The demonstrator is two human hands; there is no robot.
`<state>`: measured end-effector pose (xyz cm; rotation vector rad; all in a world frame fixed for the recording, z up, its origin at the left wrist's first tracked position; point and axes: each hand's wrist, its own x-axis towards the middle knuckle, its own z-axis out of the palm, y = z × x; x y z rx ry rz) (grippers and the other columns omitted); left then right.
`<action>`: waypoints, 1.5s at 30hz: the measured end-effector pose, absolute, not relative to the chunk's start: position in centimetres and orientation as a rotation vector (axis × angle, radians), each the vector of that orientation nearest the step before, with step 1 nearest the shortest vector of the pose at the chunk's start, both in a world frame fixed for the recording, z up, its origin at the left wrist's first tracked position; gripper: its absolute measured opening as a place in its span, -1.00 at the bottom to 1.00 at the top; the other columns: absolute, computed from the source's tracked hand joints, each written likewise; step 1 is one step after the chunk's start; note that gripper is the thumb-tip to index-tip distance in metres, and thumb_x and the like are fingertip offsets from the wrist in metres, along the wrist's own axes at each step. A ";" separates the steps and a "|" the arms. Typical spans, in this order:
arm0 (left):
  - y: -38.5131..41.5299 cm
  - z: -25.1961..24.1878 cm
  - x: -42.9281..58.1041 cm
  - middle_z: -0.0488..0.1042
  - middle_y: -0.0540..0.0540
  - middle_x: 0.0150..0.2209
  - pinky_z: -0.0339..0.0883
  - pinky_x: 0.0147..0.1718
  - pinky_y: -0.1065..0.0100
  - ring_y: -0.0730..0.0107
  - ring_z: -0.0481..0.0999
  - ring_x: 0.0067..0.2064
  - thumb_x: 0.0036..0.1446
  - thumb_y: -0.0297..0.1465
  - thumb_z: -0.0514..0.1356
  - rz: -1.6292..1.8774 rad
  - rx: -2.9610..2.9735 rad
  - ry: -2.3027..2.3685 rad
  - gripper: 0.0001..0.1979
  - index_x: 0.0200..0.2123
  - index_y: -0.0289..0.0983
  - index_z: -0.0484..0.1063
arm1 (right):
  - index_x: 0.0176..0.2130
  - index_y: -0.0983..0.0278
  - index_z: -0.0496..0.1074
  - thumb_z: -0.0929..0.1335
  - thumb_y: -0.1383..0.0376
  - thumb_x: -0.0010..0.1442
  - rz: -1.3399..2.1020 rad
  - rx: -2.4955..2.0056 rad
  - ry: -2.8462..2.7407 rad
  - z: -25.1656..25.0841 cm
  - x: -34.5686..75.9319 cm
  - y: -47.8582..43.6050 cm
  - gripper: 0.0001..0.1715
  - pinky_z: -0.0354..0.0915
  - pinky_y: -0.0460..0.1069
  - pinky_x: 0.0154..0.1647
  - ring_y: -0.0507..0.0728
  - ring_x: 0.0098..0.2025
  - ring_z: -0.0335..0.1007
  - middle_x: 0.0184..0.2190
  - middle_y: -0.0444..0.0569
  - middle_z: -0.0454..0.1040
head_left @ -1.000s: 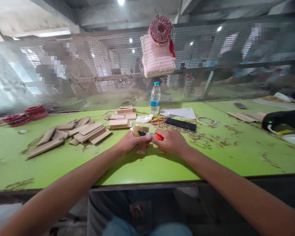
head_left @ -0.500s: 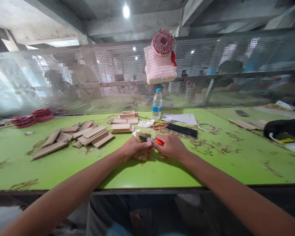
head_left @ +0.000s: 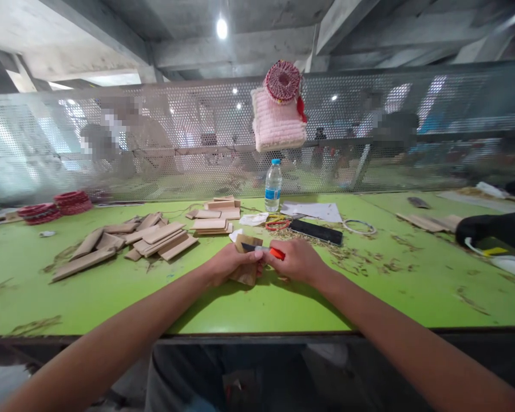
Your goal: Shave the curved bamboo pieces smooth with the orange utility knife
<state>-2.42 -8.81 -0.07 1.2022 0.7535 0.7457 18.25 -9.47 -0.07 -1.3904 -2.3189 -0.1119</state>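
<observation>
While the left hand (head_left: 228,264) pinched a small wooden piece (head_left: 245,276) in its fingers at the worktop's (head_left: 283,315) near middle, the right hand (head_left: 299,261) kept its fingers wrapped round an orange-handled knife (head_left: 277,253); slats (head_left: 158,237) lay piled left, shavings (head_left: 357,258) scattered right.

Counting one blue-capped clear plastic bottle (head_left: 273,186), one black rectangular phone (head_left: 316,232), one orange-handled knife (head_left: 277,253), two round red stacks (head_left: 72,202).

The left hand (head_left: 229,264) held a slat (head_left: 248,277), the right hand (head_left: 299,260) a knife (head_left: 277,253) across it; a bottle (head_left: 273,184) stood beyond.
</observation>
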 end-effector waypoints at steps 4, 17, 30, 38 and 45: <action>-8.8 -0.2 -2.4 0.53 -0.15 -0.46 0.45 -0.39 0.32 0.36 0.53 -0.44 -0.15 -0.17 0.51 0.759 1.206 0.783 -0.57 -0.36 -0.39 0.55 | -0.44 0.22 0.39 0.14 -0.14 0.33 -0.100 -1.396 -2.339 -0.1 18.2 -9.5 -0.38 -0.17 -0.05 -0.49 0.05 -0.53 0.15 -0.58 -0.09 0.40; -9.1 -0.4 -1.3 0.53 -0.15 -0.39 0.48 -0.37 0.26 0.35 0.53 -0.43 -0.05 -0.18 0.47 0.838 1.172 0.797 -0.60 -0.30 -0.37 0.53 | -0.46 0.22 0.38 0.07 -0.16 0.36 -0.014 -1.440 -1.958 0.5 18.7 -8.8 -0.31 -0.06 -0.04 -0.48 0.07 -0.54 0.23 -0.61 -0.10 0.35; -8.0 -0.6 -2.2 0.55 -0.22 -0.24 0.50 -0.15 0.16 0.20 0.59 -0.23 0.09 0.17 0.18 0.828 1.000 0.666 -0.36 -0.16 -0.33 0.48 | -0.31 0.22 0.31 0.17 -0.10 0.36 0.383 -1.224 -1.978 0.3 18.2 -9.9 -0.51 0.07 -0.06 -0.39 0.04 -0.45 0.24 -0.48 -0.18 0.38; -7.8 1.1 -2.7 0.58 -0.26 -0.20 0.45 -0.16 0.19 0.19 0.56 -0.23 0.28 0.03 -0.02 0.886 0.941 0.738 -0.40 -0.10 -0.37 0.53 | -0.38 0.23 0.34 0.06 -0.05 0.44 0.393 -1.106 -2.112 0.7 19.0 -10.0 -0.41 0.07 -0.06 -0.38 0.06 -0.44 0.29 -0.51 -0.13 0.38; -7.0 2.3 -4.2 0.57 -0.18 -0.24 0.39 -0.15 0.25 0.20 0.52 -0.20 0.05 -0.32 0.14 0.859 1.151 0.607 -0.64 -0.12 -0.34 0.55 | -0.37 0.24 0.37 0.05 -0.01 0.45 0.030 -1.245 -2.432 0.5 17.8 -10.6 -0.40 -0.04 -0.05 -0.40 0.08 -0.41 0.31 -0.43 -0.06 0.48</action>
